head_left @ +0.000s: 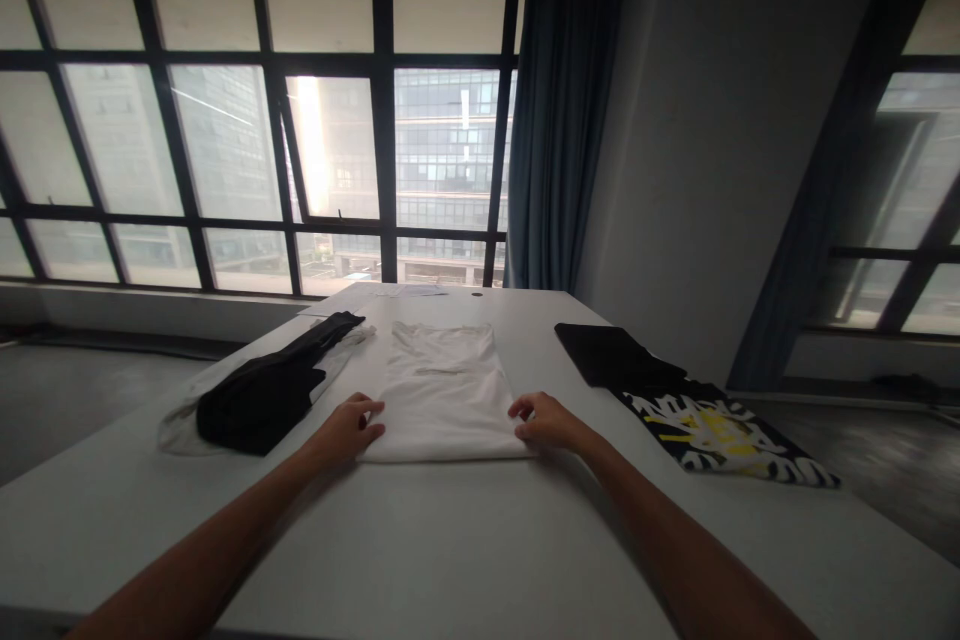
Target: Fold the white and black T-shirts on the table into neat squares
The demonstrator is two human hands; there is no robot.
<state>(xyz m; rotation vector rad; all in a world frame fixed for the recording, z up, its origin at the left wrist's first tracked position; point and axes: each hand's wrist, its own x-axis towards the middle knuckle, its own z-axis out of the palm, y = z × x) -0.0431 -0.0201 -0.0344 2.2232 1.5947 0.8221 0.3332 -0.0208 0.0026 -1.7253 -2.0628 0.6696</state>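
Got white shirt (448, 410) flat on table (420, 550), neckline (442, 330) toward windows (335, 145), long axis running straight away. Have left hand (351, 428), right hand (549, 420) loose at near side edges, with fingers (528, 404) parted.

shirt (442, 410) on table (450, 540) between clothes (262, 405) left and folded garments (615, 357) right, window (225, 140) behind

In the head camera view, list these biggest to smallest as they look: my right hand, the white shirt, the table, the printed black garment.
1. Table
2. White shirt
3. Printed black garment
4. Right hand
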